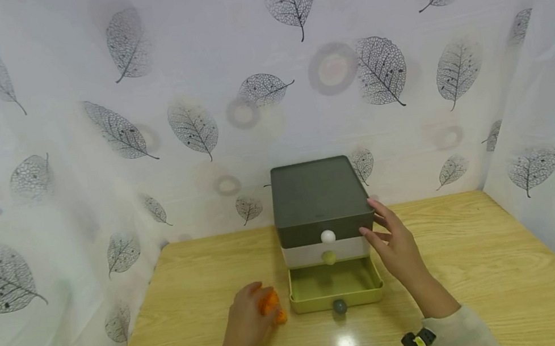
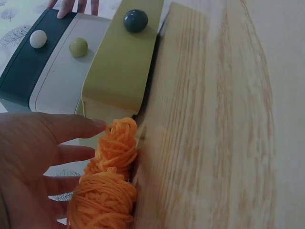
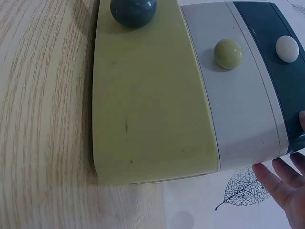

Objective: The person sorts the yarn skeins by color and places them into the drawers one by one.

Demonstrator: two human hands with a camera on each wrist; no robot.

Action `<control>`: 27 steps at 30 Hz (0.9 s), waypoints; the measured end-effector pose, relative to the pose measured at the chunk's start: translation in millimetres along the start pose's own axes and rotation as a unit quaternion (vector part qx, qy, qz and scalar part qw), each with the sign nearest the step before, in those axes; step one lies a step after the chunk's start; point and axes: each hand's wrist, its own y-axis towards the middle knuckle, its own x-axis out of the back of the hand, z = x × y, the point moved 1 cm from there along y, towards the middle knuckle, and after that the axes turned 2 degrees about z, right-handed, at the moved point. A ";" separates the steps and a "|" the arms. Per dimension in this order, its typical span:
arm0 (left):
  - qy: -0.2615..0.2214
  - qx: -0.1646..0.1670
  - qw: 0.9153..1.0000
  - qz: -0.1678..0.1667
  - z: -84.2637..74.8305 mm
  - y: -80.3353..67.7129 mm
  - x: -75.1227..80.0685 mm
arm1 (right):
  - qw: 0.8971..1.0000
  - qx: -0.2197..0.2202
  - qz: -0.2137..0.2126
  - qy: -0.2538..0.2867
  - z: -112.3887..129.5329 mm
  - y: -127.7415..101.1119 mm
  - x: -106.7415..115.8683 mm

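One drawer unit [image 1: 317, 200], three drawers, three round knobs, one orange yarn bundle [image 1: 271, 305], two hands

Head view: left hand [image 1: 245, 319] covers most of the orange yarn [image 1: 272, 306], only a bit shows. Right wrist view: right hand [image 3: 286, 183] cut off at edge, just fingertips. Open bottom drawer [image 1: 335, 287]: back part hidden under unit.
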 end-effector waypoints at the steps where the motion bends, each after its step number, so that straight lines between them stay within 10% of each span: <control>1: -0.001 0.006 1.000 0.011 1.4 -0.4 -1.4 | 1.000 0.000 0.000 0.000 -0.1 0.0 0.0; 27: 0.039 -0.002 0.999 -0.025 10.6 3.3 -14.6 | 1.000 -0.005 0.002 -0.001 0.2 -0.3 0.4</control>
